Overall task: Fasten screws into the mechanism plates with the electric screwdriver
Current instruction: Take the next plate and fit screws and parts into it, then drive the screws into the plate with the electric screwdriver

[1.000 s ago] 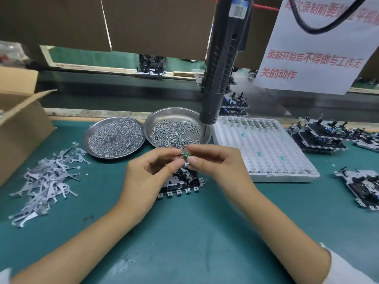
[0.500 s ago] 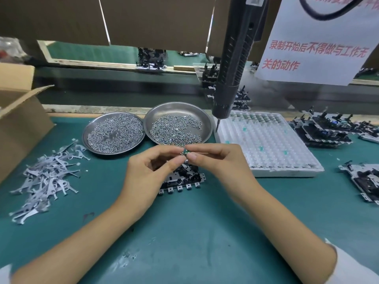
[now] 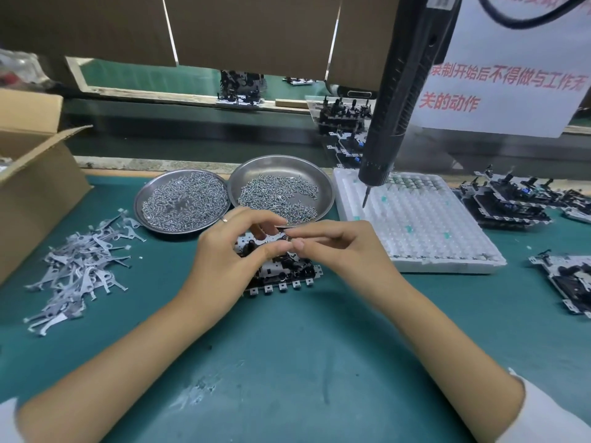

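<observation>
A mechanism plate [image 3: 281,276], black and silver with small tabs along its near edge, lies on the green mat at the centre. Just above it my left hand [image 3: 230,254] and my right hand [image 3: 339,247] meet fingertip to fingertip, pinching a small dark part [image 3: 287,239] between them. The black electric screwdriver [image 3: 399,100] hangs from above at the right, held by neither hand, its bit over the white tray [image 3: 425,238]. Two round metal dishes of screws [image 3: 184,199] [image 3: 279,195] sit behind my hands.
A heap of small grey metal levers [image 3: 80,263] lies at the left beside an open cardboard box [image 3: 35,174]. Stacks of assembled mechanisms [image 3: 508,199] [image 3: 572,279] sit at the right. A paper notice [image 3: 508,78] hangs behind the screwdriver.
Both hands have kept the small part pinched between them and sunk slightly toward the plate. The view has shifted, so the hanging screwdriver appears further right.
</observation>
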Demonstrator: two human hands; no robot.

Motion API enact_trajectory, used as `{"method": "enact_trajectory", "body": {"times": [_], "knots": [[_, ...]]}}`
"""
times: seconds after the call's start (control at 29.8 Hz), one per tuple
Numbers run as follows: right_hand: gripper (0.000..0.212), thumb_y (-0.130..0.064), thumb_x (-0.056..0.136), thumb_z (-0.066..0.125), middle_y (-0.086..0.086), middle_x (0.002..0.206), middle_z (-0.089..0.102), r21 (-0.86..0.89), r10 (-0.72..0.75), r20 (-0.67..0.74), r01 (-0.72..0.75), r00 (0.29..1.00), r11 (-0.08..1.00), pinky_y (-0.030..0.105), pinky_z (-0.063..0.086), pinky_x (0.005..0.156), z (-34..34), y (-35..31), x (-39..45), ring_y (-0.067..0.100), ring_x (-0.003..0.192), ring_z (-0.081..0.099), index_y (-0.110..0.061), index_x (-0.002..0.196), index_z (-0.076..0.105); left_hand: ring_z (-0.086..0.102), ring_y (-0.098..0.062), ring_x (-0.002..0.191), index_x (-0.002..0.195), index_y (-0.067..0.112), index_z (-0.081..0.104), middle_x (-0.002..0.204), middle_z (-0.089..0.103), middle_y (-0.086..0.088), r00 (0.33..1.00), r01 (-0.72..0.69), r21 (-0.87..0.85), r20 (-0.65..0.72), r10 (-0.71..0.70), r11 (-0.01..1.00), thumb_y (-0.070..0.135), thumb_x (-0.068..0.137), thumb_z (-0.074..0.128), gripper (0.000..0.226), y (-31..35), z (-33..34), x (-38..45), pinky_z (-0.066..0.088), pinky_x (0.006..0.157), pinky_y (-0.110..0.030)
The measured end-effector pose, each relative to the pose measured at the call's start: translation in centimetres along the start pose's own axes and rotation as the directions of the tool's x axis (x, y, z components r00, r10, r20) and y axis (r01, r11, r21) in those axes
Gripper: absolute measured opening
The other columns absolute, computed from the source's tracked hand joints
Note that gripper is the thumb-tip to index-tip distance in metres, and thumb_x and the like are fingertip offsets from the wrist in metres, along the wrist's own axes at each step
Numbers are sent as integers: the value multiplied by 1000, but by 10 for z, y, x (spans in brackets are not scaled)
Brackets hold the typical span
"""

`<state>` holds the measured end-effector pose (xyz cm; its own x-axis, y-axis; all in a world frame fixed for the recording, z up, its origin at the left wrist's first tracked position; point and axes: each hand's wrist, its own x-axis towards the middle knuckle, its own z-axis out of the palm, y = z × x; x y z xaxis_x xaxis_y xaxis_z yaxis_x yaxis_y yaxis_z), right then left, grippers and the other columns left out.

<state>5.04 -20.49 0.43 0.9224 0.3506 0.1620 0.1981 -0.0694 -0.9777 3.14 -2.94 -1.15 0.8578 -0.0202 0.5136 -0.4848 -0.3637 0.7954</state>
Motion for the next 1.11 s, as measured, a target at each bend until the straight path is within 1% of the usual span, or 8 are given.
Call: {"method": "enact_trajectory", "body": {"times": [0.2,0.34,0.44,0.57,0.74,0.84,1.01,1.11], "knots": [[21,2,81,70,-2,87,72,-53,-92,16,93,996,994,17,50,71,3,2,-2,7,78,67,-16,91,75,58,-2,85,96,37,60,87,63,10,995,-56,73,86,50,996,32,70,71,29,1,-7,1,43,83,-17],[19,3,80,72,1,90,69,-244,-208,35,210,978,947,22,52,76,9,8,-5,13,86,64,-12,92,76,57,-1,84,99,35,62,86,64,14,992,-33,101,128,20,994,31,68,72,33,-5,-15,-7,43,83,-16],[13,-2,77,75,-2,88,71,-461,-350,66,339,935,820,32,49,82,14,15,-5,19,89,60,-10,88,78,59,1,82,98,33,66,89,66,17,994,29,57,101,-34,998,31,69,72,29,-11,-25,-11,42,82,-12],[12,-5,76,76,-2,89,72,-544,-386,103,377,917,750,48,45,84,20,23,-5,25,88,57,-12,86,79,60,4,77,91,35,67,83,69,20,990,141,-38,-9,-142,989,34,78,63,14,-16,-28,-10,46,78,-13],[11,-7,75,76,-1,88,72,-589,-414,141,412,899,695,49,45,84,22,29,-3,23,85,56,-13,84,79,60,5,76,91,25,69,85,70,10,979,192,-50,-55,-195,980,32,85,59,14,-16,-25,-11,44,74,-9],[11,-6,75,76,0,88,72,-589,-414,141,413,899,695,48,45,84,24,31,-3,19,83,55,-12,84,79,61,-1,80,92,25,70,85,70,7,978,200,-27,-52,-201,979,35,85,58,17,-14,-25,-13,46,77,-15],[10,-7,74,75,1,89,73,-620,-461,185,467,868,630,51,46,80,21,32,-2,27,83,59,-12,83,79,60,-6,84,94,21,70,88,67,3,996,86,141,26,-90,986,16,87,67,9,-12,-23,-18,44,80,-16],[12,-7,75,74,1,91,72,-628,-448,227,481,865,611,48,46,81,21,32,-2,28,85,58,-12,85,78,60,-14,88,101,14,69,92,65,2,987,-13,266,158,-30,964,19,75,67,27,-10,-21,-21,47,85,-28]]}}
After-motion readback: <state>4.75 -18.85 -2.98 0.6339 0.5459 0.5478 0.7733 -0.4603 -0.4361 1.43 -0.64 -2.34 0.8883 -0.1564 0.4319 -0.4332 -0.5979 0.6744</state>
